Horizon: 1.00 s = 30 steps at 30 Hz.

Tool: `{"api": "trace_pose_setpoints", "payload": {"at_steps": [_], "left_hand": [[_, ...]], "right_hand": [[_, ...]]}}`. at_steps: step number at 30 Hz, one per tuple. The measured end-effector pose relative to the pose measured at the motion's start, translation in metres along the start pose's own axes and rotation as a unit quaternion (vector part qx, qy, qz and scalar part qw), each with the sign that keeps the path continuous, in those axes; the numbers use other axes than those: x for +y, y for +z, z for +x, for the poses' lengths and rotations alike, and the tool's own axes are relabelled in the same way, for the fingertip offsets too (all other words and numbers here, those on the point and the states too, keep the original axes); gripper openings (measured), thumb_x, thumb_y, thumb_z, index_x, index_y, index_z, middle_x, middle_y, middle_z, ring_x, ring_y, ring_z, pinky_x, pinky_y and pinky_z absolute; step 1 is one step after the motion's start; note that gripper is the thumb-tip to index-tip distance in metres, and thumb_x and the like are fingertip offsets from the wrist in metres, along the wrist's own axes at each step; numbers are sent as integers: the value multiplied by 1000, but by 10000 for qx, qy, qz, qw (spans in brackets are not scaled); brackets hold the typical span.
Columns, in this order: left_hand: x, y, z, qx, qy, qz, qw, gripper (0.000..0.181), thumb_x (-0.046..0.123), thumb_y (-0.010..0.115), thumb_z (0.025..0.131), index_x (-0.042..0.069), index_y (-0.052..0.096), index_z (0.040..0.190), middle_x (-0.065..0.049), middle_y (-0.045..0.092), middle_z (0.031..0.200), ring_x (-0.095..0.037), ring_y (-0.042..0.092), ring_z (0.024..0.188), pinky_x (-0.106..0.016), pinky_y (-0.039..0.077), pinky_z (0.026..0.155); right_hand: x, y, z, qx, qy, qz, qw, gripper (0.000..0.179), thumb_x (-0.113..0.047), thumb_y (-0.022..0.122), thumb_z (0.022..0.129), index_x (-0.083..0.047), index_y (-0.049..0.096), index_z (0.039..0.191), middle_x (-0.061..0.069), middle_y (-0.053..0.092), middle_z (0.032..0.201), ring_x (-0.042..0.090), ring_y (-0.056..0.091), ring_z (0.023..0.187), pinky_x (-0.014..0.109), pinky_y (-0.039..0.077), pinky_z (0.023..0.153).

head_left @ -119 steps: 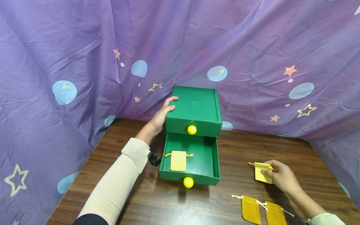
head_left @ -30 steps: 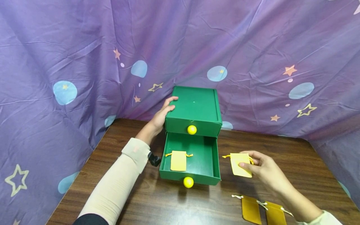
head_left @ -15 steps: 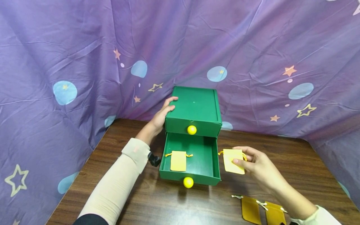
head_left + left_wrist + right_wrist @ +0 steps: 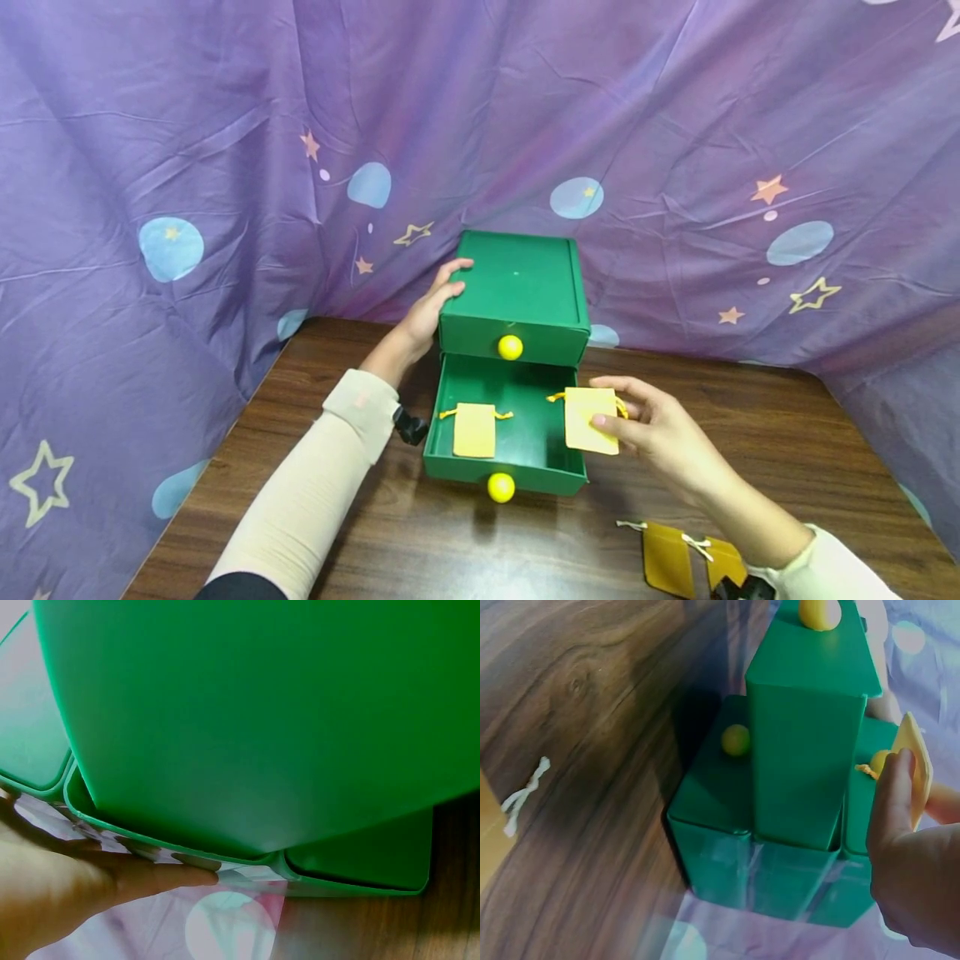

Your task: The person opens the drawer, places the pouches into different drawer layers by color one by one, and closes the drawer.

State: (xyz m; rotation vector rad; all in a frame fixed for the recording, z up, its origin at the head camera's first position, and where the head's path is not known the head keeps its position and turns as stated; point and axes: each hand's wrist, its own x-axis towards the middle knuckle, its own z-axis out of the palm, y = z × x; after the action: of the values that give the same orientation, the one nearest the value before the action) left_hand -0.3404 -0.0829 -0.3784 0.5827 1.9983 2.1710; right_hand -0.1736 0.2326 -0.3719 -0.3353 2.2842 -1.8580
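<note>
At centre-right, the right hand (image 4: 660,429) pinches a pouch (image 4: 580,414) whose loose cord (image 4: 556,397) could snag the drawer (image 4: 543,478); the left hand (image 4: 426,315) lies spread.

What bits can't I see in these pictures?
Head view: inside the top drawer, because it's shut.
Head view: the bottom drawer, hidden beneath the open drawer.
Head view: part of the right mustard pouch, behind the right forearm.
Left wrist view: part of the left hand, past the left edge.
</note>
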Motion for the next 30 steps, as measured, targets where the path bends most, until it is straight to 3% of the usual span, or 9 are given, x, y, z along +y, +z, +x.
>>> {"api": "trace_pose_setpoints", "payload": {"at_steps": [5, 8, 12, 25, 30], "left_hand": [[0, 0, 0, -33, -11, -69, 10000, 52, 21, 33, 107, 16, 30, 159, -12, 22, 165, -33, 40, 134, -47, 30, 117], [0, 0, 0, -49, -8, -106, 9999, 52, 21, 33, 107, 16, 30, 159, -13, 23, 164, -33, 41, 133, -47, 31, 117], [1, 0, -1, -38, -16, -91, 10000, 52, 22, 33, 107, 17, 30, 159, -13, 24, 164, -33, 42, 132, -47, 32, 115], [1, 1, -2, 0, -19, -18, 10000, 53, 22, 34, 107, 17, 30, 159, -12, 24, 164, -30, 43, 129, -44, 33, 113], [0, 1, -1, -29, 10, -93, 10000, 52, 20, 32, 107, 15, 29, 159, -13, 24, 164, -30, 44, 128, -44, 34, 113]], "right_hand": [[-4, 6, 8, -220, 96, -133, 9996, 55, -4, 70, 96, 11, 45, 143, 10, 71, 94, 11, 63, 73, 24, 55, 62], [-6, 8, 11, -411, 211, -40, 9989, 58, -3, 69, 96, 12, 42, 146, 14, 71, 100, 14, 69, 83, 31, 61, 75], [-8, 12, 15, -655, 389, 94, 9970, 61, -2, 68, 96, 13, 38, 147, 21, 71, 111, 21, 73, 95, 41, 60, 86], [-11, 22, 28, -1162, 571, -354, 9910, 62, 0, 66, 97, 16, 36, 148, 30, 67, 122, 30, 71, 103, 40, 59, 90], [-15, 28, 33, -1261, 660, -705, 9873, 63, 1, 66, 95, 16, 36, 149, 28, 69, 119, 31, 72, 102, 42, 59, 89]]}}
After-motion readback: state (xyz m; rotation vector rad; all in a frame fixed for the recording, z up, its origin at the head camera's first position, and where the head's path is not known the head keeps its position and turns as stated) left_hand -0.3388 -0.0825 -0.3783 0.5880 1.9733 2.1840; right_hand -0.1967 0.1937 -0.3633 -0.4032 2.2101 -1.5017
